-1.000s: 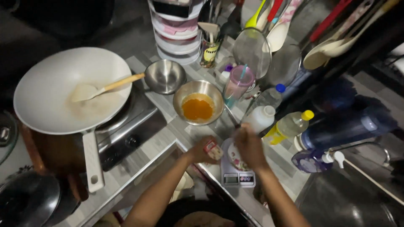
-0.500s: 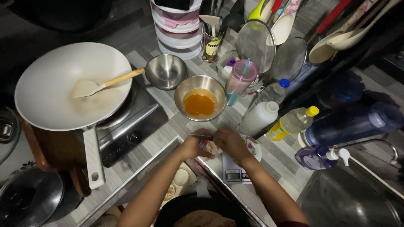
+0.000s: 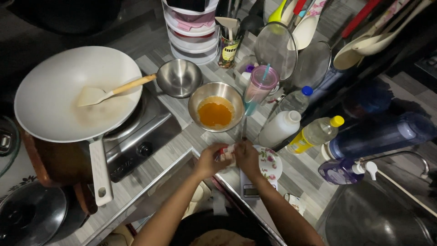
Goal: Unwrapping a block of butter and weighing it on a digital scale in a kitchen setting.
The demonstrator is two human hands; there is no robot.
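My left hand (image 3: 210, 160) and my right hand (image 3: 247, 157) meet over the counter edge, both gripping a small red and white packet (image 3: 226, 153). They hover beside a floral plate (image 3: 269, 163) that rests on a small kitchen scale (image 3: 251, 189). Just beyond my hands stands a steel bowl (image 3: 215, 107) holding orange liquid. Most of the packet is hidden by my fingers.
A white wok (image 3: 75, 93) with a wooden spatula (image 3: 111, 91) sits on a stove (image 3: 141, 132) at left. An empty steel bowl (image 3: 179, 78), a pink tumbler (image 3: 257, 90), several bottles (image 3: 280, 128) and hanging utensils crowd the back. A sink (image 3: 382, 218) lies right.
My right hand came down from near the bottles to join the left hand on the packet. The view has shifted slightly.
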